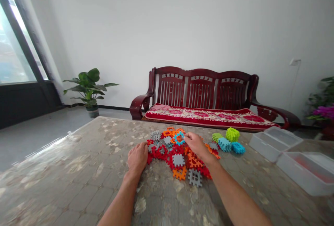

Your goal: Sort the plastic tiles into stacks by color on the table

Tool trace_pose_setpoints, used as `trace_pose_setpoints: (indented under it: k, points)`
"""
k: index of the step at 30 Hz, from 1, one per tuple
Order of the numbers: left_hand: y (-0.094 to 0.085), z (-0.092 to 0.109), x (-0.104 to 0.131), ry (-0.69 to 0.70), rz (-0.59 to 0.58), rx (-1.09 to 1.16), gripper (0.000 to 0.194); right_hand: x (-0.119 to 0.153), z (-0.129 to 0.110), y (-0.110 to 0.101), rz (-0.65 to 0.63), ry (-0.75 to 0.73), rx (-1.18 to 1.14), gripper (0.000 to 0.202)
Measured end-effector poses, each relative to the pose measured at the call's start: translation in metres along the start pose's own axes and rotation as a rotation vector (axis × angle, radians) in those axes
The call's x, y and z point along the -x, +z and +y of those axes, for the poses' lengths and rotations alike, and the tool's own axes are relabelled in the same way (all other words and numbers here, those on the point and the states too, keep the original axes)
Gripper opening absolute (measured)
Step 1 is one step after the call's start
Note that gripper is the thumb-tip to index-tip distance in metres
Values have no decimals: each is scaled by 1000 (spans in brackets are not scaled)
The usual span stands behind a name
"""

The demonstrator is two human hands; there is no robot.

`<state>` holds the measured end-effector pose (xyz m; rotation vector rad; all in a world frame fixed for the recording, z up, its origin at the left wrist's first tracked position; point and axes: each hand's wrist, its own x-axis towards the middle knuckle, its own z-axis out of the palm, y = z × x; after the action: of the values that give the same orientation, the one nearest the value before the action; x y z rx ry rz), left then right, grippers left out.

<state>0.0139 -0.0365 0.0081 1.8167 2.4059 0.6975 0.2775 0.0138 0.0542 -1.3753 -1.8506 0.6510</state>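
Observation:
My right hand (194, 142) pinches a light blue interlocking tile (179, 138) by its right edge, above the back of a loose pile. The tile has toothed edges and a cut-out middle. My left hand (137, 155) lies palm down at the left side of the pile, its fingertips against the red tiles (159, 152) there; it holds nothing that I can see. Orange tiles (194, 161), a solid grey tile (178, 160) and a grey window-shaped tile (195, 177) lie among the heap in front of my hands.
Right of the pile sit green tiles (232, 134) and blue tiles (224, 144) in stacks. Two clear plastic boxes (306, 174) stand at the right, red showing in the nearer one. A patterned cloth (78, 170) covers the table. Behind is a wooden bench (200, 87).

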Motion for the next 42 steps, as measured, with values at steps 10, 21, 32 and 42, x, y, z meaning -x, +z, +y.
trace_pose_setpoints:
  k: [10,21,32,42]
  points:
    - [-2,0,-2,34,-38,-63,44,24,66,-57,152,214,194,25]
    - [-1,-2,-3,61,-30,-62,42,39,46,-43,87,188,589,56]
    - [1,-4,-4,70,-31,-56,44,38,43,-42,54,229,618,58]
    - [2,-6,-6,78,-41,-52,46,40,59,-50,114,142,466,60]
